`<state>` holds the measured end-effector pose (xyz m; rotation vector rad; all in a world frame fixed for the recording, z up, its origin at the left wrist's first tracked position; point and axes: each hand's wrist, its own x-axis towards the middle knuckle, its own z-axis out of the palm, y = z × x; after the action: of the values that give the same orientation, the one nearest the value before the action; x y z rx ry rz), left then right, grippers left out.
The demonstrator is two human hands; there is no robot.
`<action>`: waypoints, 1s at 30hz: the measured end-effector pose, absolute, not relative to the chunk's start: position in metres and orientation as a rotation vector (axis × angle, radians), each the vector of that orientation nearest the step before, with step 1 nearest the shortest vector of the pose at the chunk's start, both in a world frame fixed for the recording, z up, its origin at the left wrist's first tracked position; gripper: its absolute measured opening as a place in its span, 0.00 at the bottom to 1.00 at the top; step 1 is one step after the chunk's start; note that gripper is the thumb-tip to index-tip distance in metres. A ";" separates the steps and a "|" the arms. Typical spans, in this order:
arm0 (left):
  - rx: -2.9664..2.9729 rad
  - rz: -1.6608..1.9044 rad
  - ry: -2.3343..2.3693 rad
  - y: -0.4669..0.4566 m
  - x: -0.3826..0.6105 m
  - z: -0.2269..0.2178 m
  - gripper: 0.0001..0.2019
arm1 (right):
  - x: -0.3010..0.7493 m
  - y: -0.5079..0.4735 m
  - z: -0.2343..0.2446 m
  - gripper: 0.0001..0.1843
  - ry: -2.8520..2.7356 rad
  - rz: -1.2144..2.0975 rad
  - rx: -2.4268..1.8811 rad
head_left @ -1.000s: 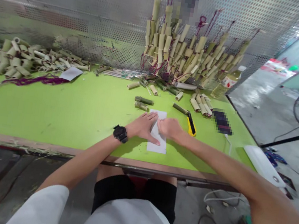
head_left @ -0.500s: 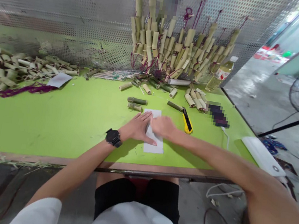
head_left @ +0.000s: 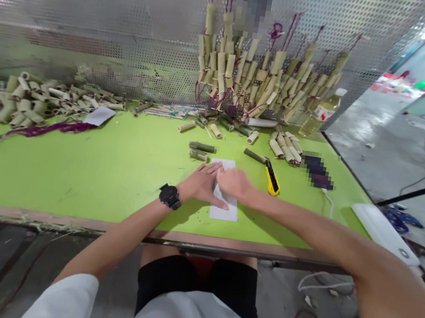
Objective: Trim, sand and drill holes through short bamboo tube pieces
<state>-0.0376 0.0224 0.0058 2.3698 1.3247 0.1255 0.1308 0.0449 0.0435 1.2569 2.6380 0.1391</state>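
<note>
The white paper point(head_left: 224, 214) lies on the bench point(head_left: 52, 176), left of the yellow cutter point(head_left: 272, 180). Left hand point(head_left: 204, 184): fingers and thumb apart, grip laid over the paper. Right hand point(head_left: 235, 183), nearer the cutter: curled over the paper; whether its grip is clamped on anything cannot be told. Advisable: steady left-hand pressure, paper flat, left fingertips clear of the right hand.
</note>
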 end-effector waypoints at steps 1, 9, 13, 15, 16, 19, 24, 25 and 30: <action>2.371 0.122 1.323 0.022 -0.038 0.006 0.75 | 0.131 0.044 0.044 0.22 2.644 0.133 1.236; 2.381 0.133 1.319 0.022 -0.037 0.006 0.75 | 0.135 0.043 0.048 0.23 2.611 0.164 1.237; 2.391 0.161 1.343 0.022 -0.037 0.006 0.75 | 0.136 0.046 0.051 0.27 2.587 0.197 1.318; 2.387 0.154 1.329 0.022 -0.037 0.006 0.74 | 0.138 0.045 0.052 0.26 2.594 0.171 1.300; 2.390 0.150 1.317 0.022 -0.037 0.006 0.74 | 0.140 0.045 0.052 0.24 2.597 0.151 1.283; 2.392 0.149 1.321 0.023 -0.038 0.007 0.74 | 0.144 0.045 0.051 0.21 2.574 0.133 1.325; 2.385 0.116 1.314 0.022 -0.039 0.009 0.74 | 0.150 0.046 0.046 0.27 2.567 0.107 1.369; 2.395 0.113 1.308 0.022 -0.039 0.009 0.74 | 0.152 0.046 0.045 0.28 2.576 0.111 1.368; 2.403 0.119 1.316 0.024 -0.040 0.008 0.74 | 0.156 0.043 0.042 0.32 2.543 0.150 1.435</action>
<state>-0.0403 0.0238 0.0075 2.4027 1.3163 0.1189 0.1564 0.0430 0.0419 1.4347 2.5425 0.1498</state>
